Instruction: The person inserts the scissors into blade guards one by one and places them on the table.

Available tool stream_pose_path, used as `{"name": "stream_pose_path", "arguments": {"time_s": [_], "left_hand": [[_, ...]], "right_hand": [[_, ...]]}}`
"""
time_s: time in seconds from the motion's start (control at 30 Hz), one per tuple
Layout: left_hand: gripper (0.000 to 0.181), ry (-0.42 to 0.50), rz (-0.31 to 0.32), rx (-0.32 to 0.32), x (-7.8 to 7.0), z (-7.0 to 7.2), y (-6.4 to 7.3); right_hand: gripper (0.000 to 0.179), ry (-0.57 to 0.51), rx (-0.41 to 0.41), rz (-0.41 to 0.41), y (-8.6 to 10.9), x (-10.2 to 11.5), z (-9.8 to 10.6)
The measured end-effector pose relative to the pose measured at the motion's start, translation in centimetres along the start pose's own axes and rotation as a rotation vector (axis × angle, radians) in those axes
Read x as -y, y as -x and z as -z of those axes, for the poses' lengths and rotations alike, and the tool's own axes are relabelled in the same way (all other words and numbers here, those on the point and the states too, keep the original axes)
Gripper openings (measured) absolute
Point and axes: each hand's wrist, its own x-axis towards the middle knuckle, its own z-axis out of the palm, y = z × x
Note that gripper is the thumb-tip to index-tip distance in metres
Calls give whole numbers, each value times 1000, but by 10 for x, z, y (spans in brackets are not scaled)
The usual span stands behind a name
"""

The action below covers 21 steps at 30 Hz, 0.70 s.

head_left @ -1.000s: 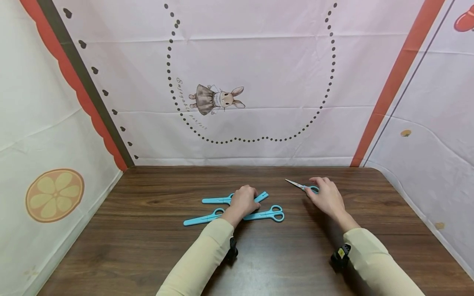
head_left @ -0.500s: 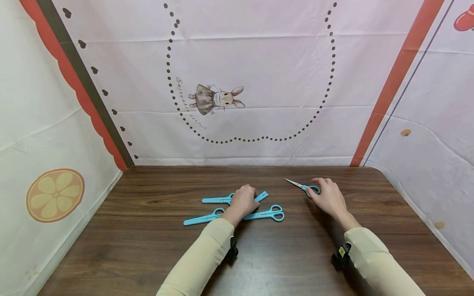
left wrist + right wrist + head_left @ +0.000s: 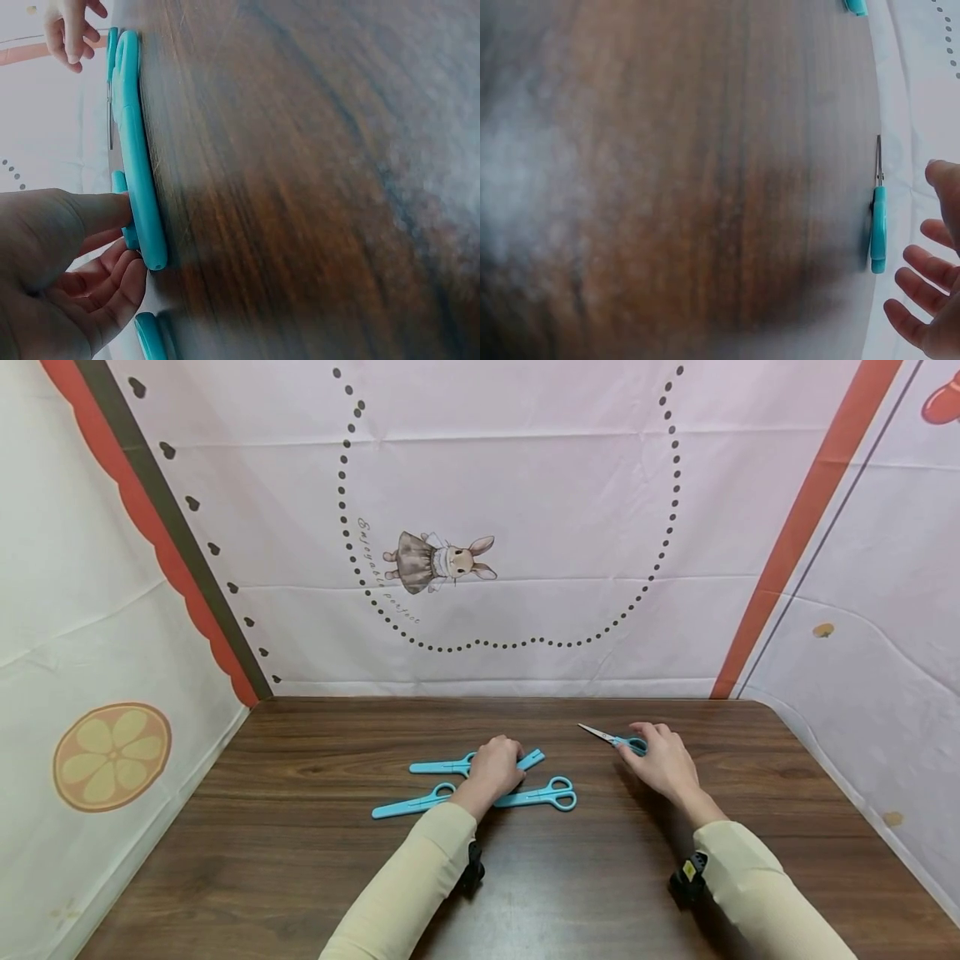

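My left hand (image 3: 495,768) pinches a light-blue scissors sheath (image 3: 531,758) between thumb and fingers at the table. A sheathed pair of scissors (image 3: 536,796), blue handle loops to the right, lies just in front of it and partly covers the sheath in the left wrist view. To the right, bare-bladed scissors (image 3: 626,742) rest on the table, their silver point toward the back left. My right hand (image 3: 664,766) hangs beside their handle with fingers spread. In the right wrist view a gap shows between its fingertips (image 3: 904,319) and the scissors (image 3: 879,229).
Two more sheathed scissors, one at the back (image 3: 438,767) and one nearer (image 3: 408,805), lie left of my left hand, their handles partly hidden by it. The wooden table (image 3: 300,877) meets a printed white cloth (image 3: 525,668) at the back and sides.
My right hand shifts only slightly by the bare scissors, whose handle moves a little and back. The left hand stays on the sheath.
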Motion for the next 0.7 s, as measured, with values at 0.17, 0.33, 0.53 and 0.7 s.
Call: {"name": "stream_pose_path", "arguments": {"time_s": [0.17, 0.33, 0.53, 0.7], "left_hand": [[22, 8, 2, 9, -1, 1, 1], [22, 10, -12, 11, -1, 2, 2], [21, -13, -22, 7, 0, 3, 2], [20, -24, -26, -2, 0, 3, 3]], "right_hand": [[52, 9, 16, -9, 0, -1, -3], [55, 11, 44, -25, 1, 0, -2], [57, 21, 57, -36, 1, 0, -1], [60, 35, 71, -55, 1, -1, -1]]}}
